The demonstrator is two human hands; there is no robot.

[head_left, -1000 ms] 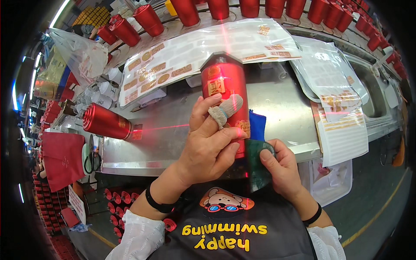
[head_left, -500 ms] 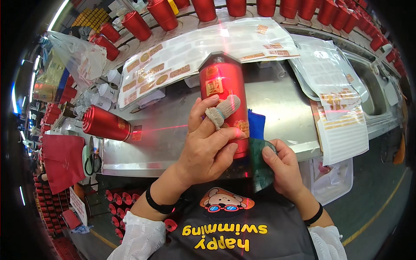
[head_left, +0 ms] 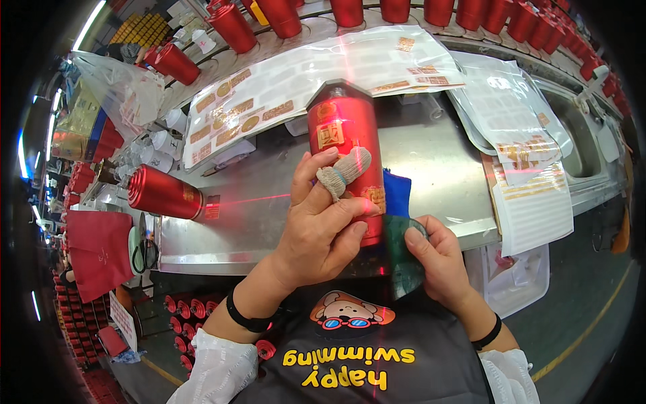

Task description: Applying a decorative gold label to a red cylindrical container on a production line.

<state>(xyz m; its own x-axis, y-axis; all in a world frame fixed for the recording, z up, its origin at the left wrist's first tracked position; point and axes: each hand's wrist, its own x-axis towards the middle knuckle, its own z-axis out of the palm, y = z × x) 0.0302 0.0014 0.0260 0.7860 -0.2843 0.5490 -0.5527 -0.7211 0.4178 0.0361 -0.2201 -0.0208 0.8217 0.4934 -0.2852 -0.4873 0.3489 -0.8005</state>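
A red bottle (head_left: pixel 345 124) with a dark angular base lies lengthwise in front of me, decorated with gold labels. My left hand (head_left: pixel 321 215) is closed over its near part, and a knitted finger sleeve (head_left: pixel 344 174) covers one finger. Fingertips press beside a gold label (head_left: pixel 373 196) on the bottle's right side. In my right hand (head_left: pixel 439 259), pinched between thumb and fingers, is a dark green flat scraper-like piece (head_left: pixel 405 259), its edge close against the bottle's near right side. A blue cloth (head_left: pixel 397 193) shows partly under the bottle.
Another red bottle (head_left: pixel 165 193) lies on the metal table (head_left: pixel 437 161) at left. Sheets of gold stickers (head_left: pixel 269 101) span the back, with more sheets (head_left: pixel 531 209) at right. Red containers (head_left: pixel 346 12) line a curved conveyor behind. Scissors (head_left: pixel 145 249) hang at the left edge.
The red containers on the conveyor have shifted to the right. My hands, the bottle and the green piece have barely moved.
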